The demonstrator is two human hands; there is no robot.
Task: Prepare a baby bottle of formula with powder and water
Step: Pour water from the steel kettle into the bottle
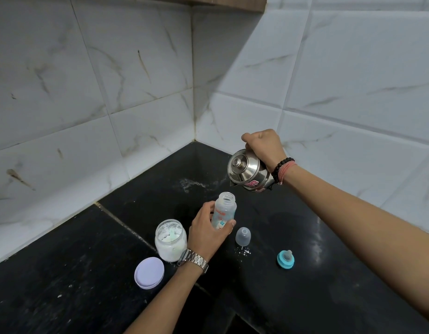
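Head view. The baby bottle (223, 211) stands uncapped on the black counter (305, 273), near the tiled corner; it serves as the reference point here. The left hand (208, 233) grasps the bottle's lower body, thumb on the right side and fingers wrapped round the left. A metal watch (193, 258) sits on that wrist.

Above and to the right of the bottle's open mouth, the right hand (265, 147) is clenched around the handle of a steel kettle (248, 173), lid on. The kettle is tilted with its spout directed down toward the bottle mouth, close to it but apart. Whether water is flowing cannot be determined. Beaded and thread bracelets (284, 171) are on the right wrist.

Just left of the bottle stands an open glass jar (170, 239) holding white powder. Its lilac lid (149, 272) lies flat further left and nearer the camera. Right of the bottle a clear cap (243, 236) stands upright, with white specks beside it. Further right lies the teal nipple ring (285, 259).
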